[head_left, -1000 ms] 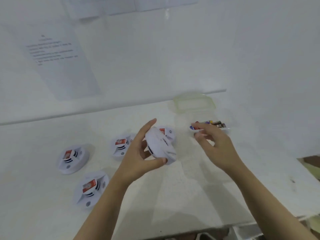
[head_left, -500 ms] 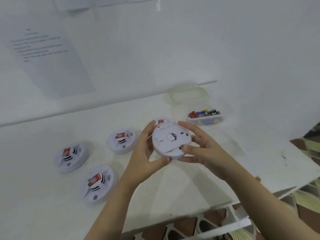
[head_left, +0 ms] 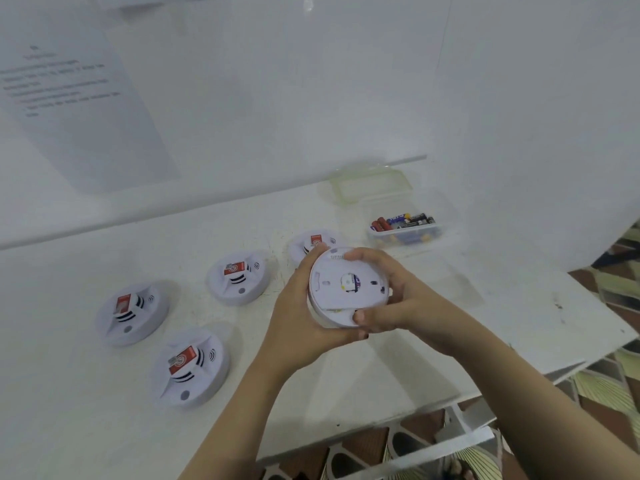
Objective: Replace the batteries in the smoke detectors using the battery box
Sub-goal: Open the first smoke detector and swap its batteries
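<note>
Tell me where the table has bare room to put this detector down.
The widest bare patch of table lies under the right hand, from the battery box to the near edge. The near left corner is also bare. It is crowded left of the left hand, where four detectors sit.

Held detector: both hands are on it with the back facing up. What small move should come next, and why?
Probably twist the back plate off. The left hand and right hand both grip the held detector rim, back up, and the plate looks still seated, so no battery is reachable. The open battery box waits just beyond.
</note>
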{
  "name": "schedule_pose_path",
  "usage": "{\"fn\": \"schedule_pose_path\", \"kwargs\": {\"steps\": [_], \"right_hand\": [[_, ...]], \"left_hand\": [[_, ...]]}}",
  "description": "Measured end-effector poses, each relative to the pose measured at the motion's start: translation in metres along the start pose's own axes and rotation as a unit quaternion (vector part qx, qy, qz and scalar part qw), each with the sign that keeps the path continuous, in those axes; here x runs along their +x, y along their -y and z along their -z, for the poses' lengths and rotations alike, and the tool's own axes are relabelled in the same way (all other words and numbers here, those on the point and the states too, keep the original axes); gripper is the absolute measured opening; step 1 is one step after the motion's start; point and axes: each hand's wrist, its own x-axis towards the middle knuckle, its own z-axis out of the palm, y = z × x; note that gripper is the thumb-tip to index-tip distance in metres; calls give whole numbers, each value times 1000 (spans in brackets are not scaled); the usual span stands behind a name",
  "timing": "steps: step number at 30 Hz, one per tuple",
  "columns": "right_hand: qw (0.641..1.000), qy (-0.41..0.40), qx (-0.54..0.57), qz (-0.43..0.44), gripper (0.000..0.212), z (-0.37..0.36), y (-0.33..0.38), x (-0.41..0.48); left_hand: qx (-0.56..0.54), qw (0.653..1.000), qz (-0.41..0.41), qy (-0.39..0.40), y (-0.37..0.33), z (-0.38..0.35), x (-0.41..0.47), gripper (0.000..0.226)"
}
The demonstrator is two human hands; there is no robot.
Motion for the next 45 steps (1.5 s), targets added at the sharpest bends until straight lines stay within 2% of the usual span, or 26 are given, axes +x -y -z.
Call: {"fn": "schedule_pose_path", "kwargs": {"steps": [5, 13, 18, 21, 23, 26, 28, 34, 41, 43, 45], "right_hand": [[998, 60, -13, -24, 67, 6, 7, 4], [994, 91, -32, -59, 65, -2, 12, 15], [984, 143, -55, -92, 67, -2, 16, 20], [975, 170, -107, -91, 62, -3, 23, 25], [968, 149, -194, -51, 54, -6, 30, 28], [921, 94, -377, 25, 58, -8, 31, 29], [891, 80, -443, 60, 62, -12, 26, 28], [815, 74, -553, 157, 64, -22, 13, 29], [735, 91, -638, 211, 60, -33, -1, 30], [737, 72, -631, 229, 59, -32, -2, 29], [767, 29, -600, 225, 57, -31, -5, 26]], "left_hand": [[2, 1000, 20, -16, 0, 2, -3, 107], [19, 998, 36, -45, 3, 12, -16, 110], [28, 999, 33, -33, 2, 20, -25, 110], [40, 998, 36, -15, 2, 27, -29, 106], [61, 998, 32, 3, 2, 32, -32, 105], [71, 997, 33, 4, 6, 40, -36, 103], [76, 997, 33, -3, 7, 46, -37, 100], [102, 994, 40, -12, 16, 50, -42, 102], [134, 989, 51, -21, 37, 42, -50, 102], [147, 988, 39, -28, 43, 41, -52, 102], [152, 987, 34, -43, 46, 40, -54, 102]]}}
